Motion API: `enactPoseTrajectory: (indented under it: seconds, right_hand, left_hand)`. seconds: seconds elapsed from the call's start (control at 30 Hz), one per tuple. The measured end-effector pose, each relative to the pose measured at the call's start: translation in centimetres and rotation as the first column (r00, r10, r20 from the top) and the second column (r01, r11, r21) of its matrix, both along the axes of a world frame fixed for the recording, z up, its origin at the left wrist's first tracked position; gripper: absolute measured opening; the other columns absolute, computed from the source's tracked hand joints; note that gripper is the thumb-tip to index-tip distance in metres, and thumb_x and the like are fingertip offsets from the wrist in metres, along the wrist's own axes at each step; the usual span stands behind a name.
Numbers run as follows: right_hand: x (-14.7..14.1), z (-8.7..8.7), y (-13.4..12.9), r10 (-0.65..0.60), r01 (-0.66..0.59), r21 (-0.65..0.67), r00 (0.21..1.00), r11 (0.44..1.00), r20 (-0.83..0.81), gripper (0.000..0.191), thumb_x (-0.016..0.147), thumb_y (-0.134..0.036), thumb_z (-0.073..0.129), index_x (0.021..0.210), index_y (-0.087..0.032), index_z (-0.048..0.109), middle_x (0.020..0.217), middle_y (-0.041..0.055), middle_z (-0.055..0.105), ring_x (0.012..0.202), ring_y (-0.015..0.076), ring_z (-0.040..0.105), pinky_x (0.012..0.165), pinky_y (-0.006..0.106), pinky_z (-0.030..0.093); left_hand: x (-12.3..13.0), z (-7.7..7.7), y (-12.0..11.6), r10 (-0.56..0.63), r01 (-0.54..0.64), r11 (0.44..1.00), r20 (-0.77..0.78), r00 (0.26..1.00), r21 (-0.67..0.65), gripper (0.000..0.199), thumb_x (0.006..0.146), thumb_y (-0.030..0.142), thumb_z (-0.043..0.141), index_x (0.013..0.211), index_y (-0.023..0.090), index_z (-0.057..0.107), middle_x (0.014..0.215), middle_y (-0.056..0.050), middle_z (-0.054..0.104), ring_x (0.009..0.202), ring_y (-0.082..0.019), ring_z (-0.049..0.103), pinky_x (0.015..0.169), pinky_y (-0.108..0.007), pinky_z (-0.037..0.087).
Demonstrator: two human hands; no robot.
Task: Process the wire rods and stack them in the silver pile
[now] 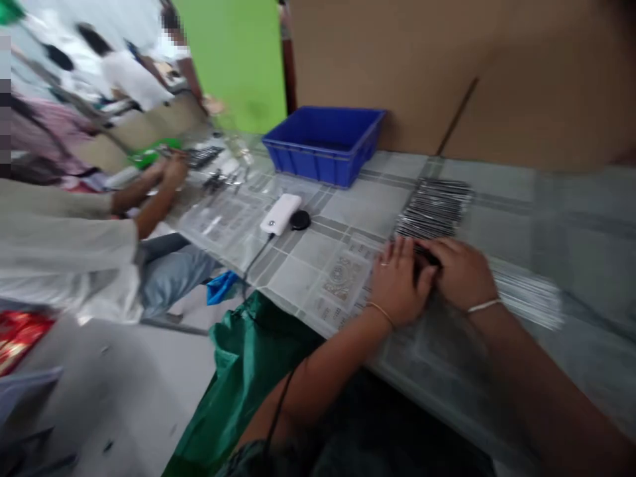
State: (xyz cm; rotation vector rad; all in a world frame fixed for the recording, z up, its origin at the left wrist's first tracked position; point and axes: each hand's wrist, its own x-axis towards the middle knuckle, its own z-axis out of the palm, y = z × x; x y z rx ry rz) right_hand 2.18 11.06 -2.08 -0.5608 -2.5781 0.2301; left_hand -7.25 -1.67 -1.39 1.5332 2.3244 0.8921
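My left hand (401, 283) and my right hand (462, 275) meet at the near end of a pile of thin dark rods (434, 205) on the table. The left fingers point forward, close together, with the thumb towards the right hand. My right fingers bend inward to the left. Something dark shows between the two hands, but blur and the fingers hide what it is. Beside my right wrist lies a bundle of clear thin strips (529, 295). A printed sheet (342, 278) lies under the clear table cover, left of my left hand.
A blue plastic bin (318, 156) stands at the back, by a brown board (397, 73). A white device (281, 214) with a cable lies near a round black object (300, 220). At left, a co-worker's hands (171, 171) handle small items. Green cloth (248, 371) hangs by the front edge.
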Motion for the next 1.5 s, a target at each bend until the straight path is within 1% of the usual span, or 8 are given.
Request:
enactPoseTrajectory:
  seconds: [0.13, 0.27, 0.4, 0.53, 0.73, 0.9, 1.1, 1.5]
  right_hand:
    - [6.4, 2.1, 1.7, -0.199, 0.192, -0.081, 0.976, 0.978, -0.092, 0.029, 0.092, -0.026, 0.051, 0.117, -0.02, 0.065, 0.107, 0.0097, 0.069, 0.098, 0.0237, 0.063, 0.09, 0.04, 0.049]
    - [17.4, 1.0, 4.1, -0.539, 0.539, -0.017, 0.843, 0.842, 0.002, 0.027, 0.089, -0.022, 0.05, 0.107, -0.018, 0.069, 0.099, 0.0115, 0.069, 0.093, 0.0254, 0.063, 0.087, 0.043, 0.05]
    - [24.1, -0.4, 4.5, -0.625, 0.632, 0.005, 0.766, 0.775, 0.148, 0.028, 0.087, -0.023, 0.053, 0.108, -0.017, 0.07, 0.103, 0.0132, 0.069, 0.096, 0.0279, 0.063, 0.09, 0.046, 0.048]
    - [22.8, -0.9, 4.6, -0.559, 0.579, -0.034, 0.799, 0.815, 0.221, 0.03, 0.092, -0.025, 0.052, 0.117, -0.016, 0.067, 0.112, 0.0133, 0.069, 0.106, 0.0263, 0.061, 0.097, 0.041, 0.045]
    - [18.7, -1.0, 5.8, -0.479, 0.546, -0.092, 0.793, 0.832, 0.375, 0.033, 0.094, -0.018, 0.048, 0.123, -0.02, 0.064, 0.115, 0.0102, 0.066, 0.107, 0.0239, 0.06, 0.097, 0.036, 0.045]
    - [19.3, -0.6, 5.6, -0.553, 0.591, -0.141, 0.799, 0.794, 0.234, 0.035, 0.091, -0.013, 0.044, 0.12, -0.017, 0.064, 0.114, 0.0128, 0.058, 0.097, 0.0222, 0.061, 0.089, 0.034, 0.05]
    - [20.0, 1.1, 3.3, -0.403, 0.374, -0.263, 0.913, 0.89, -0.065, 0.029, 0.088, -0.013, 0.046, 0.108, -0.019, 0.065, 0.103, 0.0099, 0.061, 0.099, 0.0211, 0.06, 0.092, 0.036, 0.051]
    - [20.9, -0.6, -0.7, -0.335, 0.308, -0.377, 0.942, 0.873, -0.007, 0.029, 0.089, -0.018, 0.05, 0.115, -0.022, 0.063, 0.098, 0.0074, 0.066, 0.092, 0.0199, 0.062, 0.086, 0.037, 0.052]
  left_hand:
    - [1.1, 1.1, -0.3, -0.102, 0.113, 0.992, -0.167, 0.981, 0.053, 0.057, 0.099, 0.041, 0.035, 0.149, 0.013, 0.03, 0.158, -0.013, 0.032, 0.149, -0.027, 0.02, 0.119, -0.048, 0.022]
    - [4.0, 0.9, 0.3, -0.347, 0.365, 0.931, -0.297, 0.89, 0.007, 0.04, 0.098, 0.024, 0.038, 0.135, 0.022, 0.052, 0.15, -0.006, 0.046, 0.141, -0.023, 0.038, 0.115, -0.043, 0.03]
    - [7.7, 0.2, 2.2, -0.485, 0.459, 0.874, -0.347, 0.803, -0.158, 0.04, 0.094, 0.015, 0.041, 0.131, 0.017, 0.056, 0.144, -0.011, 0.052, 0.129, -0.025, 0.049, 0.106, -0.042, 0.041]
    - [9.0, 0.5, 4.2, -0.498, 0.41, 0.865, -0.395, 0.772, -0.29, 0.04, 0.094, 0.011, 0.037, 0.128, 0.013, 0.057, 0.131, -0.015, 0.059, 0.11, -0.026, 0.059, 0.091, -0.041, 0.048]
    - [8.1, 1.2, 5.5, -0.533, 0.424, 0.846, -0.511, 0.675, -0.323, 0.028, 0.094, 0.013, 0.04, 0.109, 0.013, 0.064, 0.106, -0.013, 0.065, 0.096, -0.027, 0.061, 0.085, -0.042, 0.046]
    - [7.6, 0.9, 5.8, -0.565, 0.492, 0.818, -0.577, 0.59, -0.298, 0.021, 0.094, 0.013, 0.042, 0.097, 0.013, 0.063, 0.099, -0.012, 0.065, 0.095, -0.027, 0.06, 0.082, -0.041, 0.045]
    - [7.5, 0.4, 5.8, -0.541, 0.45, 0.839, -0.561, 0.626, -0.307, 0.025, 0.095, 0.012, 0.039, 0.108, 0.013, 0.06, 0.104, -0.012, 0.064, 0.092, -0.025, 0.061, 0.08, -0.037, 0.045]
    - [6.8, 0.7, 5.9, -0.576, 0.511, 0.812, -0.524, 0.628, -0.281, 0.025, 0.093, 0.01, 0.04, 0.1, 0.012, 0.064, 0.109, -0.014, 0.064, 0.098, -0.028, 0.058, 0.082, -0.041, 0.043]
